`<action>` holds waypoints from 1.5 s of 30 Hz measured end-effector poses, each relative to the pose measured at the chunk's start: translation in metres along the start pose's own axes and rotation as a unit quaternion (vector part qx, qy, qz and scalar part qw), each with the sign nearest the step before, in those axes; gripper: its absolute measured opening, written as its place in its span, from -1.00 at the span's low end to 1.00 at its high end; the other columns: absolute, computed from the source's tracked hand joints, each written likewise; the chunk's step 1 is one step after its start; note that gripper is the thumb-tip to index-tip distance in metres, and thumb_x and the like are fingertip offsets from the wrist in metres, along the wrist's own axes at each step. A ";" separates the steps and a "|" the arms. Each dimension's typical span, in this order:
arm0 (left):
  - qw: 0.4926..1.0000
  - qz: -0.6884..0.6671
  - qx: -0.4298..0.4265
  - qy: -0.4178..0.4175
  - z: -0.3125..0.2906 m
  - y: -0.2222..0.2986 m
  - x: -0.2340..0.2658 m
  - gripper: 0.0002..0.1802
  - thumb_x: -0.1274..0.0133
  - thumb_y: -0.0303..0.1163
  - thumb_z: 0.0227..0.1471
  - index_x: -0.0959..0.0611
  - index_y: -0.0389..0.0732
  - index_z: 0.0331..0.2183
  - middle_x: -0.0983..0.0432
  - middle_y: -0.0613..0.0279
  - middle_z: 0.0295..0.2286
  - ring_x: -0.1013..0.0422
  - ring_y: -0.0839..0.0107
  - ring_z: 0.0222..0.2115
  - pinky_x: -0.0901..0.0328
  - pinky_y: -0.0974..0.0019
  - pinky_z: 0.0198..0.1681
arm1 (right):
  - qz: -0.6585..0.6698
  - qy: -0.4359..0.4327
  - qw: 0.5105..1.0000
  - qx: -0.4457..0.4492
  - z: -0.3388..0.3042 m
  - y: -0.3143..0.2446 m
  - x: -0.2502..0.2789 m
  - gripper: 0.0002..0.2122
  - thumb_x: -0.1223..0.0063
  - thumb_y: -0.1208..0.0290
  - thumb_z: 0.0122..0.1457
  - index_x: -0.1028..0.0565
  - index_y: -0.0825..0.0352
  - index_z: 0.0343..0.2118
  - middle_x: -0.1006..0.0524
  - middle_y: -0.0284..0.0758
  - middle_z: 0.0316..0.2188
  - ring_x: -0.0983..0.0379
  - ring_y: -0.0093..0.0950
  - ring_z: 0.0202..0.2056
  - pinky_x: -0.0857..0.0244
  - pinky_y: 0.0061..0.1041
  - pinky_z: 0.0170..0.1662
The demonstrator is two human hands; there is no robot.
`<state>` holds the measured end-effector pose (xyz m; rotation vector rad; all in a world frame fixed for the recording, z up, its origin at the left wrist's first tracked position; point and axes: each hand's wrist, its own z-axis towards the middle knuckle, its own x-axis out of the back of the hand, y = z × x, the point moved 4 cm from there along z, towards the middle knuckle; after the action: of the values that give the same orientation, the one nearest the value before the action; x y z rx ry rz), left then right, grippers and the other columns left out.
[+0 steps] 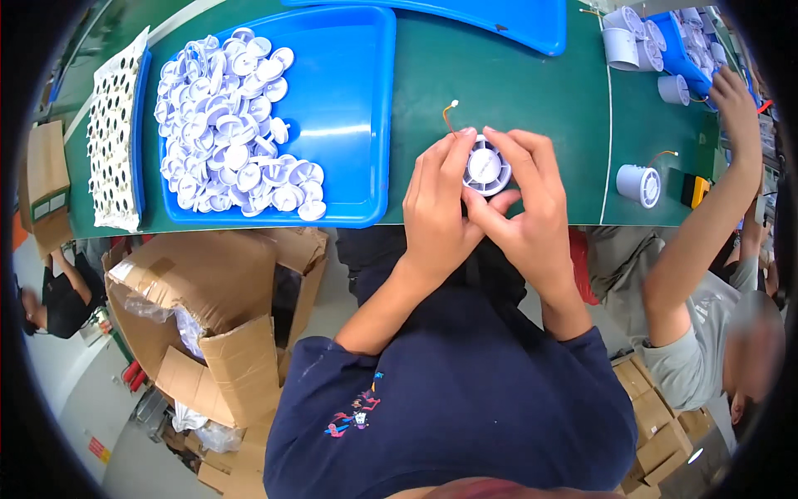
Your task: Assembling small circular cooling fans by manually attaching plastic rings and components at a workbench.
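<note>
Between my two hands is a white round spoked housing (485, 169), its ringed face turned up. An orange-red wire with a small white connector (453, 105) sticks out beyond it on the far side. My left hand (439, 204) is closed on the housing's left edge, thumb and fingers bent against it. My right hand (534, 198) curls round the right side, its index finger at the far rim and its thumb at the near edge. The housing's underside is hidden. To my left, a blue tray (337, 187) holds a heap of white disc parts with stems (224, 125).
A white sheet with dark round spots (116, 125) lies at the far left. Another blue tray (532, 21) is at the back. On the right are a wired white cup-shaped part (638, 185), stacked white cups (636, 41) and a co-worker's arm (706, 216). Cardboard boxes (199, 283) stand below the table.
</note>
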<state>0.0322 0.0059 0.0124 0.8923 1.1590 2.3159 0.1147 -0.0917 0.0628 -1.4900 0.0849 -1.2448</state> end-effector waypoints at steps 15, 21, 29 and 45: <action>0.996 0.071 -0.004 -0.048 0.010 0.008 0.005 -0.30 -0.44 -0.29 0.01 -0.59 -0.23 0.17 -0.56 -0.12 0.00 -0.61 -0.13 -0.11 -0.55 0.01 -0.17 | 0.052 0.048 0.997 -0.004 -0.011 0.003 -0.007 -0.43 -0.38 0.43 0.08 -0.52 0.46 0.19 -0.59 0.00 0.06 -0.54 -0.02 0.06 -0.43 -0.17 0.14; 0.997 0.024 -0.045 -0.061 0.032 0.013 -0.021 -0.36 -0.43 -0.38 0.04 -0.60 -0.27 0.15 -0.57 -0.13 -0.03 -0.63 -0.11 -0.15 -0.55 0.00 -0.18 | 0.204 0.148 0.961 -0.115 -0.051 0.025 0.003 -0.40 -0.31 0.50 0.28 -0.31 0.51 0.32 -0.37 -0.06 0.21 -0.50 -0.23 0.16 -0.57 -0.31 0.13; 0.986 -0.064 -0.060 -0.143 0.074 0.045 -0.141 -0.34 -0.40 -0.21 0.08 -0.57 -0.34 0.11 -0.56 -0.17 -0.09 -0.61 -0.15 -0.19 -0.52 -0.03 -0.17 | 0.237 0.257 0.924 -0.153 -0.101 0.058 0.049 -0.60 -0.18 0.60 0.33 -0.44 0.47 0.21 -0.40 -0.14 0.19 -0.54 -0.37 0.07 -0.55 -0.43 0.04; 0.935 -0.186 -0.103 -0.283 0.078 0.087 -0.232 -0.08 -0.47 -0.12 0.03 -0.44 -0.19 0.32 -0.53 -0.12 0.01 -0.56 -0.05 -0.07 -0.48 0.03 -0.01 | 0.113 0.345 0.929 -0.073 -0.084 0.018 0.126 -0.72 -0.11 0.64 0.31 -0.53 0.45 0.07 -0.45 -0.13 0.15 -0.54 -0.36 -0.02 -0.49 -0.44 -0.04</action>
<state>0.2469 -0.1390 0.0341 1.0575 0.7402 1.6749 0.1204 -0.2360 0.1125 -1.0595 0.8099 -1.5388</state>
